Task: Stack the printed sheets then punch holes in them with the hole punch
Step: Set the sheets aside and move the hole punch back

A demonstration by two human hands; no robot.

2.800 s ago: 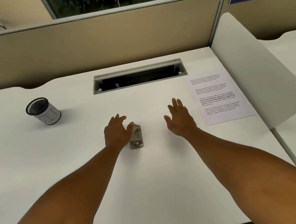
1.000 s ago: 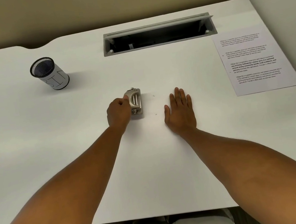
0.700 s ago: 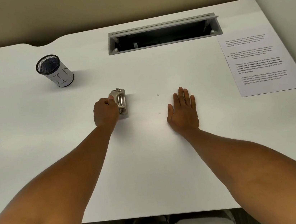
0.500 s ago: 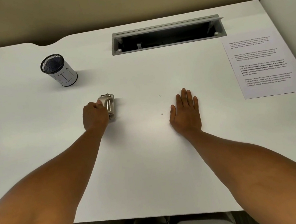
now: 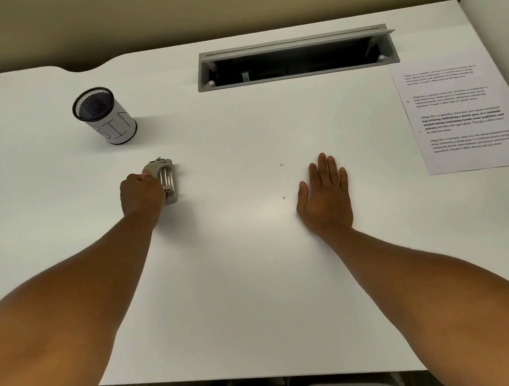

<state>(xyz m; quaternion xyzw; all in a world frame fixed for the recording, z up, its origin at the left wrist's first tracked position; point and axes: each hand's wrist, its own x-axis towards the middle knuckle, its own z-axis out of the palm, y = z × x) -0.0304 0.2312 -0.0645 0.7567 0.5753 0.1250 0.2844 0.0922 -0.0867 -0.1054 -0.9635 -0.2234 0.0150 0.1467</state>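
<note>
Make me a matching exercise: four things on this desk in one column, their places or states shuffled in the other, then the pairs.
1. hole punch
2. printed sheets
3. mesh cup
4. right hand

A. flat, palm down on the desk
B. far left, standing alone
C. gripped by the left hand
D. right edge, untouched

Pairs: 1-C, 2-D, 3-B, 4-A

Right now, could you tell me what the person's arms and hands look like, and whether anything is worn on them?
Both forearms are bare as far as the frame shows, with no sleeves in view. The left hand and right hand carry no gloves, and I see no watch, bracelet or ring on them.
</note>
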